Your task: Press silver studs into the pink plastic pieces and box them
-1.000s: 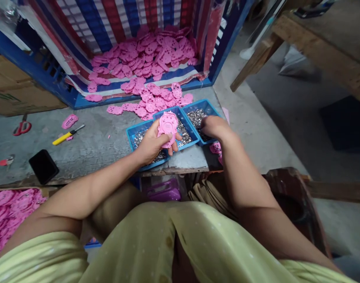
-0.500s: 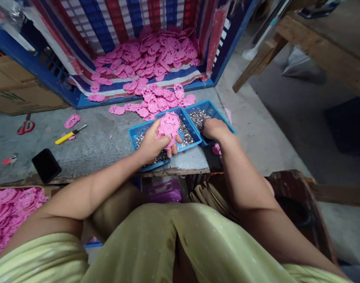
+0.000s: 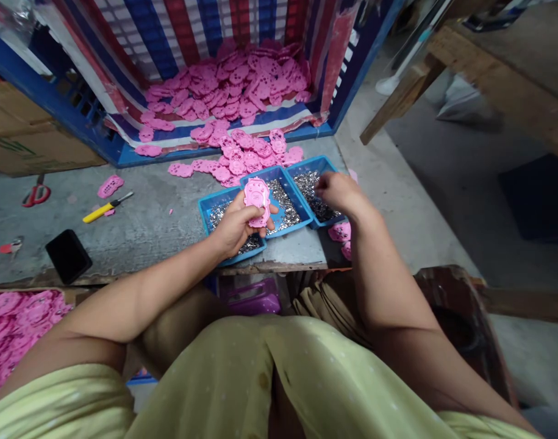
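Note:
A pink plastic part (image 3: 257, 201) with raised detail is held between the thumb and fingers of my left hand (image 3: 238, 227), above the left and middle trays. My right hand (image 3: 339, 194) is over the right blue tray (image 3: 322, 160), fingers bent together above small shiny metal pieces (image 3: 310, 183); whether a piece is pinched in them is hidden. More metal pieces lie in the middle blue tray (image 3: 301, 224) and in the left blue tray (image 3: 204, 210). Several pink parts (image 3: 251, 160) are heaped just behind the trays.
A blue crate (image 3: 214, 153) with a striped lining holds a big pink pile (image 3: 242, 79). On the left lie scissors (image 3: 39, 194), a yellow-handled tool (image 3: 100, 213) and a phone (image 3: 69, 256). A box of pink parts (image 3: 22, 329) stands lower left; pink pieces (image 3: 341, 233) rest beside my right wrist.
My right hand has lifted slightly out of the metal pieces in the right tray. The pink part in my left hand has turned and shifted a little left.

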Demonstrator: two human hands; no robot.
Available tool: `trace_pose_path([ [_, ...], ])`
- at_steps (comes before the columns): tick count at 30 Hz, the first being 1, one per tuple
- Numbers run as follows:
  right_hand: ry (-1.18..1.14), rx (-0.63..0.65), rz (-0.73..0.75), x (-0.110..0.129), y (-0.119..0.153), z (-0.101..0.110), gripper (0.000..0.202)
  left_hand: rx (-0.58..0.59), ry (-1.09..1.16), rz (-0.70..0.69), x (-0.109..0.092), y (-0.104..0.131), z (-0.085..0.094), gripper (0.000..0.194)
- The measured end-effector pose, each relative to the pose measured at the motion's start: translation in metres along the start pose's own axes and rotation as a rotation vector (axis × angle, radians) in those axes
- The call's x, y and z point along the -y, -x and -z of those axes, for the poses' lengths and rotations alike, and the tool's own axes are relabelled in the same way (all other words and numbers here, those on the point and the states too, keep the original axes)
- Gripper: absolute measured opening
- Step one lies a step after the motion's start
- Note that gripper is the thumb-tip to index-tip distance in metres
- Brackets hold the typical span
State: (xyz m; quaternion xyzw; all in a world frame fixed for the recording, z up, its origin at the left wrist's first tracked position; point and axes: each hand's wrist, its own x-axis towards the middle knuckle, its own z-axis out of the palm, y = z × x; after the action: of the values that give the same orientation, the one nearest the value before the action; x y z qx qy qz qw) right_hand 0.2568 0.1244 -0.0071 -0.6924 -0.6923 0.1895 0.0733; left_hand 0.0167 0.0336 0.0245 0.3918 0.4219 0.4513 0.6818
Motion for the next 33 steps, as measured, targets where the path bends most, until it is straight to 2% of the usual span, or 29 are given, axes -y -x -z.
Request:
trace_pose_path([
  [3,-0.483,0.034,0.05,0.003,0.006,0.002,0.011,-0.035,-0.013,0.011,0.003,0.0,0.0,0.051],
  [6,-0.961,0.148,0.132,0.013,0.017,0.003,0.007,-0.064,-0.015,0.012,0.004,-0.001,0.001,0.051],
  [9,-1.207,0.285,0.222,0.025,0.029,0.001,0.024,-0.076,-0.003,-0.007,0.004,-0.002,0.001,0.051],
  [14,-1.318,0.396,0.263,0.038,0.039,-0.003,0.041,-0.089,0.01,-0.019,0.004,-0.002,0.001,0.05],
  [21,-1.346,0.466,0.274,0.045,0.045,-0.005,0.041,-0.09,-0.023,-0.079,0.003,0.003,-0.004,0.051],
  [29,-1.443,0.608,0.335,0.05,0.049,-0.008,0.049,-0.11,-0.033,-0.154,0.002,0.005,-0.008,0.054],
  [33,-1.512,0.622,0.329,0.051,0.05,-0.009,0.049,-0.111,-0.054,-0.205,0.003,0.006,-0.009,0.05],
])
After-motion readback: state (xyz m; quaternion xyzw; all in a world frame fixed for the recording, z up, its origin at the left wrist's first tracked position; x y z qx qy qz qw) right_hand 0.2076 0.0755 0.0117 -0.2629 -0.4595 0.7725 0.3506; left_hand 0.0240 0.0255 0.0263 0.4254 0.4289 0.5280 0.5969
